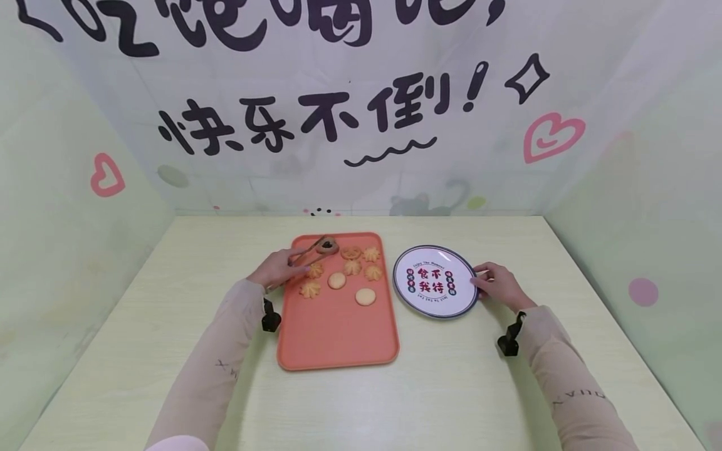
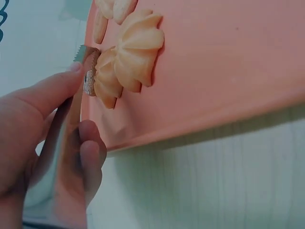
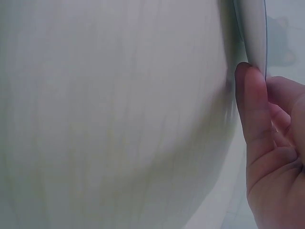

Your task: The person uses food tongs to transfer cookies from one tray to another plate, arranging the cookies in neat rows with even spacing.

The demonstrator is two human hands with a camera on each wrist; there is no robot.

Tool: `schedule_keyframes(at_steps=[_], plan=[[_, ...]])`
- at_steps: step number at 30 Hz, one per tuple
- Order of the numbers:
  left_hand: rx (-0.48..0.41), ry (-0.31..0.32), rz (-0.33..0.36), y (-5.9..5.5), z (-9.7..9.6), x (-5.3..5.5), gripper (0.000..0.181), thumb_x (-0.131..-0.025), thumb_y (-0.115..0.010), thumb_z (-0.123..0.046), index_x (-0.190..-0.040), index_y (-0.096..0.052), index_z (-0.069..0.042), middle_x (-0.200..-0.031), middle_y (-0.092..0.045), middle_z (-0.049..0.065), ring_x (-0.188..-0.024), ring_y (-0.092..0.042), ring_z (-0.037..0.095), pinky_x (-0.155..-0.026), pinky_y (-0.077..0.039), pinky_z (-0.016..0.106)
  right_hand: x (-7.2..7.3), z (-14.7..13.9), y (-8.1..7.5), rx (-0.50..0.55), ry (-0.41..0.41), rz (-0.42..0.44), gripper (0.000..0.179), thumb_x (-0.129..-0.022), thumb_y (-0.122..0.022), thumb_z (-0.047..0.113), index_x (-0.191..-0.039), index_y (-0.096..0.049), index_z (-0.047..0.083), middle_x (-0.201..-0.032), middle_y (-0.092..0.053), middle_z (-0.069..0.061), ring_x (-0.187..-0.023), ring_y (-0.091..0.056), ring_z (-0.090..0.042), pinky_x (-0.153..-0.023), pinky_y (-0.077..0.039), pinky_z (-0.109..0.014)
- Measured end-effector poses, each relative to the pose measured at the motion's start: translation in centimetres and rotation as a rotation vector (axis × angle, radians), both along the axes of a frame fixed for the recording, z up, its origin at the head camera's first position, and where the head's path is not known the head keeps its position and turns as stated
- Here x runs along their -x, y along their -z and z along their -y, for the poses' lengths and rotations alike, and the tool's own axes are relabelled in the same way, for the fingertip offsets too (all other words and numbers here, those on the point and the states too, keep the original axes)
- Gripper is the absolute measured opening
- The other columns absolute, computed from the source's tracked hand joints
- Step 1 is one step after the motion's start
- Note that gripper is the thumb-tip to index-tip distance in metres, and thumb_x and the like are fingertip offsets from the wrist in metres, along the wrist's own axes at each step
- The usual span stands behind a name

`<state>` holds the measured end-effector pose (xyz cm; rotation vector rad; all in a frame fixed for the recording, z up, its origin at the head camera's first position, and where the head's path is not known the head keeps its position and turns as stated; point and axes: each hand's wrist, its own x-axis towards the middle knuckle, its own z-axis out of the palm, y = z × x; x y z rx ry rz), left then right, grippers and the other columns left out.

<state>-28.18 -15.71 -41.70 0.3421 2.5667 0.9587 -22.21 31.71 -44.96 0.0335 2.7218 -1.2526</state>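
My left hand (image 1: 276, 268) holds metal tongs (image 2: 52, 167) at the left edge of a coral tray (image 1: 338, 335). In the head view the tong tips lie either side of a brown cookie with a dark centre (image 1: 327, 246) near the tray's far edge. Flower-shaped cookies (image 2: 138, 45) and pale round cookies (image 1: 365, 296) lie around it on the tray. My right hand (image 1: 499, 285) pinches the right rim of a white plate (image 1: 434, 266) with a dark blue border and red printed characters. In the right wrist view the plate's edge is between thumb and fingers.
A pale wood-grain table (image 1: 451, 388) carries the tray and plate side by side. Behind it rises a printed cloth backdrop (image 1: 316, 175), and side walls (image 1: 637, 238) enclose the table left and right. Each wrist bears a small black mount (image 1: 271, 318).
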Motion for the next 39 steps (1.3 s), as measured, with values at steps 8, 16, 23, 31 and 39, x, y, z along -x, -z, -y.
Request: schedule_keyframes(at_steps=[8,16,23,31,39], plan=[[-0.049,-0.010,0.032,0.7,0.5,0.2,0.064,-0.086,-0.058,-0.029,-0.140,-0.028,-0.009,-0.113,-0.050,0.025,-0.064,-0.055,0.020,-0.056,-0.044,0.031,-0.1,0.1,-0.1,-0.001,0.000,-0.001,0.033,-0.087,-0.055,0.009,-0.113,-0.046,-0.010,-0.083,-0.056,-0.014,-0.061,-0.055,-0.015,-0.057,-0.046,-0.025],[-0.065,-0.055,0.094,0.6,0.3,-0.1,0.064,-0.087,-0.056,-0.033,-0.141,-0.026,-0.014,-0.127,-0.039,0.023,-0.056,-0.051,0.018,-0.053,-0.044,0.031,-0.1,0.0,0.0,0.001,0.002,0.006,0.033,-0.087,-0.055,0.010,-0.113,-0.046,-0.009,-0.083,-0.056,-0.014,-0.061,-0.055,-0.015,-0.057,-0.046,-0.025],[0.034,-0.024,0.011,0.7,0.1,-0.1,0.061,-0.089,-0.052,-0.034,-0.139,-0.028,-0.009,-0.135,-0.031,0.025,-0.114,-0.043,0.035,-0.087,-0.038,0.044,0.0,0.0,0.1,-0.006,0.008,0.010,0.033,-0.087,-0.056,0.010,-0.113,-0.047,-0.008,-0.083,-0.056,-0.014,-0.061,-0.055,-0.015,-0.058,-0.046,-0.025],[0.065,-0.007,-0.070,1.3,0.3,-0.1,0.060,-0.088,-0.052,-0.037,-0.138,-0.032,-0.010,-0.126,-0.044,0.022,-0.104,-0.050,0.031,-0.081,-0.041,0.042,0.1,0.0,0.1,-0.005,0.008,0.008,0.032,-0.087,-0.056,0.009,-0.113,-0.047,-0.008,-0.083,-0.056,-0.014,-0.061,-0.055,-0.015,-0.057,-0.046,-0.025],[0.036,-0.015,-0.089,1.3,0.3,-0.4,0.058,-0.088,-0.052,-0.036,-0.136,-0.036,-0.008,-0.123,-0.046,0.022,-0.099,-0.052,0.031,-0.077,-0.042,0.041,0.1,-0.1,0.1,-0.006,0.006,0.007,0.034,-0.087,-0.055,0.009,-0.114,-0.046,-0.009,-0.082,-0.057,-0.014,-0.060,-0.056,-0.015,-0.057,-0.046,-0.025]])
